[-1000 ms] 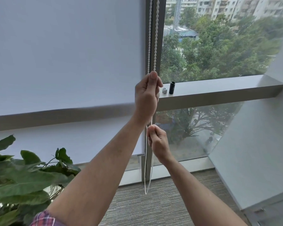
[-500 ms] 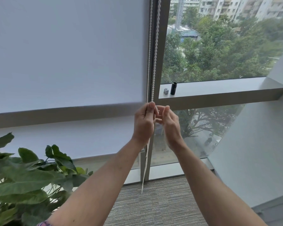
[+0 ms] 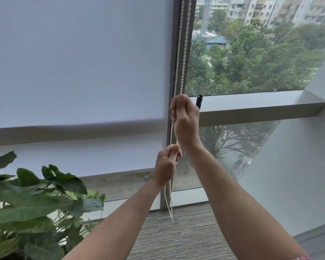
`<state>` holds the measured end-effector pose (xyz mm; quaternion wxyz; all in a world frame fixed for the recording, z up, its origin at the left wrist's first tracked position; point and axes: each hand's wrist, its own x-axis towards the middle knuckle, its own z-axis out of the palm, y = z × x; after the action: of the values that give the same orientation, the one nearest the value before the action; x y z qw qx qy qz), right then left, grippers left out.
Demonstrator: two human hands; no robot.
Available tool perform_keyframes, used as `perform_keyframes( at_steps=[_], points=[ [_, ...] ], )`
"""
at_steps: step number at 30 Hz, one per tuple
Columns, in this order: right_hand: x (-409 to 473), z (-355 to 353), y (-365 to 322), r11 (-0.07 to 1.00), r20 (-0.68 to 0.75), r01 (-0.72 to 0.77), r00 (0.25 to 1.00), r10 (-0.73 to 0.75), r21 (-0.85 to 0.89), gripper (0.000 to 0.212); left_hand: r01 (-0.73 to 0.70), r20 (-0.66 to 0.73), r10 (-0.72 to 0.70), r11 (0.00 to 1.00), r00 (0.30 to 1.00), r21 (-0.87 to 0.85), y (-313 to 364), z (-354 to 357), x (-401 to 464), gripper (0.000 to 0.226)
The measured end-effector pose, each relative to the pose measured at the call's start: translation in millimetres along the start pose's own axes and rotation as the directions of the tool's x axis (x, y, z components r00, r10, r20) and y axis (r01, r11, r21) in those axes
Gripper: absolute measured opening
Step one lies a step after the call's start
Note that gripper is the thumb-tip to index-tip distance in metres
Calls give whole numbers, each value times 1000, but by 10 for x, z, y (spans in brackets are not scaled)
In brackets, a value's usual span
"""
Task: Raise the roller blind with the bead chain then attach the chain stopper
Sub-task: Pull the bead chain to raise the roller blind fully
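Against the window frame, the bead chain [image 3: 184, 53] hangs in two strands. The right hand [image 3: 185, 121] is fisted around it up high; the left hand [image 3: 166, 166] pinches it just below. The roller blind [image 3: 73, 62] covers the left pane.

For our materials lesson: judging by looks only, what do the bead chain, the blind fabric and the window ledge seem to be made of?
Bead chain: probably white plastic, as its evenly moulded beads look slightly glossy.
Blind fabric: likely a matte woven synthetic, flat, pale and untextured.
Window ledge: seemingly painted or coated metal, grey, smooth and sharp-edged, though this is uncertain.
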<state>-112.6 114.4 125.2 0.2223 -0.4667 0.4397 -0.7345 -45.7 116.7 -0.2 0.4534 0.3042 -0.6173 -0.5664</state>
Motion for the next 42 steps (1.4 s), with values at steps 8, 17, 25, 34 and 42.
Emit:
perform_keyframes(
  at_steps=[8, 17, 25, 34, 42],
  points=[
    [-36, -77, 20, 995, -71, 76, 994, -81, -69, 37, -72, 25, 71, 997, 997, 12, -14, -105, -101, 64],
    [-433, -166, 519, 971, -64, -4, 998, -12, -241, 37, -234, -104, 226, 969, 969, -81, 721, -224, 318, 62],
    [-499, -214, 665, 970, -67, -61, 997, 46, -236, 38, -311, 25, 324, 925, 946, -216, 1385, 25, 554, 31],
    [-570, -162, 640, 968, 39, -44, 998, 56, -249, 42, -324, -66, 318, 914, 946, -245, 1509, 112, 513, 31],
    [-226, -328, 431, 984, 186, -93, 975, 120, -149, 52, -386, -120, 369, 905, 922, -181, 1536, -5, 438, 29]
  ],
)
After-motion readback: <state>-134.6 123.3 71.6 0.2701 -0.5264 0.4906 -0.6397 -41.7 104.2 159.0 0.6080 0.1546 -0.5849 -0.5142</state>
